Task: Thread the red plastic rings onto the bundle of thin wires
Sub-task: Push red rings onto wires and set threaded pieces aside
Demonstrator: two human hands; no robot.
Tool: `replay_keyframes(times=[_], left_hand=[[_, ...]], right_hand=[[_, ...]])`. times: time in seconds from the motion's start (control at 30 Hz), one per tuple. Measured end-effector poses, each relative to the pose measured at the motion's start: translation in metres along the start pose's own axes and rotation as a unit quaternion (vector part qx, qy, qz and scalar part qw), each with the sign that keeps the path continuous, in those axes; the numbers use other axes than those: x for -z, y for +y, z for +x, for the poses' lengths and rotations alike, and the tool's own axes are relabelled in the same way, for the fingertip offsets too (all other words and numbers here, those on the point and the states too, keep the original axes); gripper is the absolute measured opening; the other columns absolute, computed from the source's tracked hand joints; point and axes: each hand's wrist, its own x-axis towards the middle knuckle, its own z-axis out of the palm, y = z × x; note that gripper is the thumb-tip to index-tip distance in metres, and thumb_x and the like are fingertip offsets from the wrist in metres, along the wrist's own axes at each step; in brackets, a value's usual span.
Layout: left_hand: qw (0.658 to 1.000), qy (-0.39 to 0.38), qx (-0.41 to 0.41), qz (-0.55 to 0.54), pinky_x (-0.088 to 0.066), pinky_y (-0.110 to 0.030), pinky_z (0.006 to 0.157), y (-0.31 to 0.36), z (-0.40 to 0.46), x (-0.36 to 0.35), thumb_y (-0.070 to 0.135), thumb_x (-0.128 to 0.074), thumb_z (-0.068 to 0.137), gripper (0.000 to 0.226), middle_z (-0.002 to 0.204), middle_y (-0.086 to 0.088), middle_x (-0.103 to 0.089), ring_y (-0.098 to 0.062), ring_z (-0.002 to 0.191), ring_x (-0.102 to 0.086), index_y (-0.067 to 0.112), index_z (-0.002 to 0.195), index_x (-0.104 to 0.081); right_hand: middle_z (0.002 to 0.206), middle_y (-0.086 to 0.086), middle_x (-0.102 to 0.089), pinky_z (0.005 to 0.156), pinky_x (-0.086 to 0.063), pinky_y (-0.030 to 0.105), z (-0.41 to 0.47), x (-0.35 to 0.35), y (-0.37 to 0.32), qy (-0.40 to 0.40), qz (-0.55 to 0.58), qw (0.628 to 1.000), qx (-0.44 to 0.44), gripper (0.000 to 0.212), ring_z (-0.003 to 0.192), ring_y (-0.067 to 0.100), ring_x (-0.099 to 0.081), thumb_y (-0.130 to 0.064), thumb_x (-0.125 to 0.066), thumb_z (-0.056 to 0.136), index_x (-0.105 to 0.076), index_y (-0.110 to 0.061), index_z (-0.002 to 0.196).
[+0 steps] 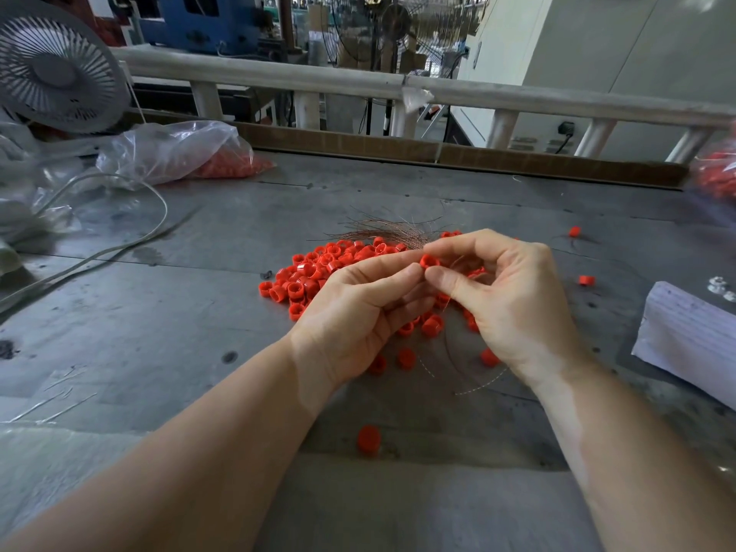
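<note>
A heap of small red plastic rings [314, 272] lies on the grey table [199, 352]. Behind the heap spreads a bundle of thin coppery wires [382, 231]. Both hands meet above the heap. My left hand [358, 316] pinches one red ring [429, 260] between thumb and forefinger. My right hand [513, 296] pinches a thin wire [448, 344] right beside that ring; the wire loops down under the hand toward the table. Loose rings lie scattered below the hands, one [368, 440] near the front.
A clear bag with more red rings [187, 153] sits at the back left beside a fan [51, 69]. A pale cable [119, 245] curves across the left. A white lined paper [693, 340] lies at the right. A railing [358, 81] borders the far edge.
</note>
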Motion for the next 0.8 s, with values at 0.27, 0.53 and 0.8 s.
replay_keyframes(times=[0.27, 0.53, 0.8], left_hand=[[1.0, 0.005, 0.001, -0.013, -0.056, -0.018, 0.066, 0.0, 0.0012, 0.0031, 0.007, -0.062, 0.067, 0.027, 0.076, -0.003, -0.071, -0.007, 0.065, -0.066, 0.008, 0.092, -0.069], [0.999, 0.004, -0.004, -0.04, -0.055, -0.021, 0.073, 0.001, 0.0012, 0.0033, 0.006, -0.06, 0.071, 0.034, 0.095, -0.011, -0.071, -0.014, 0.081, -0.068, 0.004, 0.104, -0.068], [0.999, -0.021, 0.002, -0.029, -0.054, -0.016, 0.071, 0.0005, 0.0008, 0.002, 0.01, -0.059, 0.072, 0.031, 0.089, -0.005, -0.071, -0.007, 0.076, -0.068, 0.006, 0.101, -0.067]], right_hand=[[0.081, -0.005, -0.07, 0.072, -0.054, 0.023, -0.0009, -0.0008, -0.0024, -0.009, 0.016, 1.0, -0.008, 0.026, 0.076, 0.012, -0.065, -0.006, -0.075, 0.075, -0.07, -0.027, 0.089], [0.085, -0.001, -0.068, 0.071, -0.052, 0.025, -0.0034, -0.0031, 0.0006, -0.044, 0.031, 0.997, -0.058, 0.035, 0.078, 0.012, -0.066, -0.017, -0.08, 0.071, -0.065, -0.025, 0.101], [0.075, -0.003, -0.07, 0.065, -0.049, 0.012, -0.002, -0.0035, 0.0029, -0.043, 0.045, 0.997, -0.047, 0.025, 0.072, 0.004, -0.067, -0.009, -0.076, 0.076, -0.066, -0.03, 0.085]])
